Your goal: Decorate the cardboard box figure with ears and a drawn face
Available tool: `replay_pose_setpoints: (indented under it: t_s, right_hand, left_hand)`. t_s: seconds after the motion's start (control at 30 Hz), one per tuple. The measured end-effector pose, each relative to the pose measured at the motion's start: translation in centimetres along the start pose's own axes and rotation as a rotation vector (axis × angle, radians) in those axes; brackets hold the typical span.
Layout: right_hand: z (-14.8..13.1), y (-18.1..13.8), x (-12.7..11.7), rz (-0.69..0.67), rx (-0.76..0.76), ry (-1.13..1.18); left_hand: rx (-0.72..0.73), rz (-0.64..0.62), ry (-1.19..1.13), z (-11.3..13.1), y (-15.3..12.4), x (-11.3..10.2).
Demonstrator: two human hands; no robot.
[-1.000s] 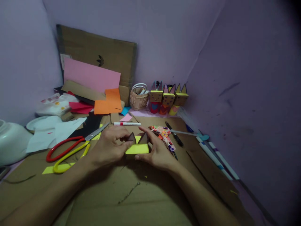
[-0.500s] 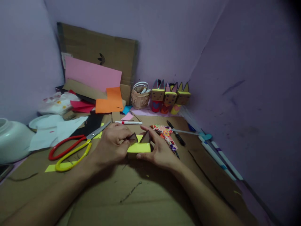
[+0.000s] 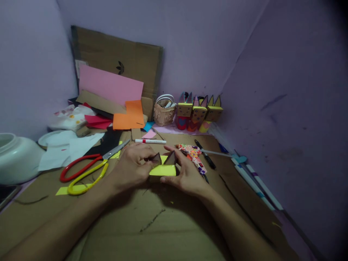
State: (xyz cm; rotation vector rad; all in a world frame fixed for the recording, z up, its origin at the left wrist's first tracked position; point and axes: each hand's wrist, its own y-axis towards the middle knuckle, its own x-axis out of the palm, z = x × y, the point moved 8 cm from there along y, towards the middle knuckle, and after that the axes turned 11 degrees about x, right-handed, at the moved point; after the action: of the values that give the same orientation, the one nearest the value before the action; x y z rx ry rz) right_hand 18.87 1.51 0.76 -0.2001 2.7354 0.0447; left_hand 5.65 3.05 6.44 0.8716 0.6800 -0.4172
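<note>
Yellow-topped paper block [image 3: 162, 170], its sides hidden by both hands, lies crosswise, dark ears pointing up, left hand [image 3: 132, 169] pinching one ear, right hand [image 3: 187, 174] clasping its end.

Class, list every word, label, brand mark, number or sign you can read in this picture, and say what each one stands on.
No words or numbers can be read.
Black trefoil logo, no lettering legible: on the cardboard sheet leaning against the wall.
White label at that sheet's left edge: too small and blurred to read.
Print on the white plastic bag: coloured blotches, unreadable.
White marker pen: no legible text.
</note>
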Motion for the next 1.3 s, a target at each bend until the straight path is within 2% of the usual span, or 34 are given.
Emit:
replay_pose_setpoints:
  t_s: [0.13, 0.3, 0.37, 0.47, 0.6, 0.7, 0.83, 1.03, 1.2, 1.3]
  right_hand:
    - [-0.5, -0.1, -0.7, -0.012, -0.088, 0.141]
    - [-0.8, -0.1, -3.0, 0.223, -0.108, 0.175]
    - [-1.1, -0.1, -3.2, 0.256, -0.098, 0.131]
    - [-1.9, 0.1, -2.5, 0.207, -0.120, 0.066]
    - [-2.6, 0.5, -1.5, 0.126, -0.137, -0.009]
    - [-2.8, 0.7, -1.3, 0.125, -0.134, -0.030]
    - [-3.1, 0.7, -1.2, 0.129, -0.145, -0.088]
    - [-3.8, 0.9, -0.5, 0.102, -0.182, -0.114]
    - [-3.7, 1.1, -0.6, 0.112, -0.167, -0.079]
    - [-3.7, 1.1, -0.8, 0.149, -0.175, -0.062]
  left_hand:
    - [-0.091, 0.055, -0.071, -0.7, -0.4, -1.2]
    - [-0.069, 0.108, -0.080, -0.6, -0.7, -2.4]
    - [-0.088, 0.108, -0.041, -0.6, -0.8, -2.3]
    - [-0.216, 0.088, -0.041, -1.5, -1.5, -1.5]
    - [-0.336, -0.009, -0.202, -2.4, -2.7, 0.2]
    - [-0.327, -0.042, -0.255, -2.2, -3.0, 0.7]
    - [-0.276, 0.011, -0.224, -1.5, -2.6, 0.3]
    - [-0.346, -0.105, -0.304, -1.5, -2.8, 1.9]
    - [-0.330, -0.087, -0.390, -1.7, -2.6, 1.5]
    - [-0.357, 0.005, -0.395, -2.1, -2.4, 0.4]
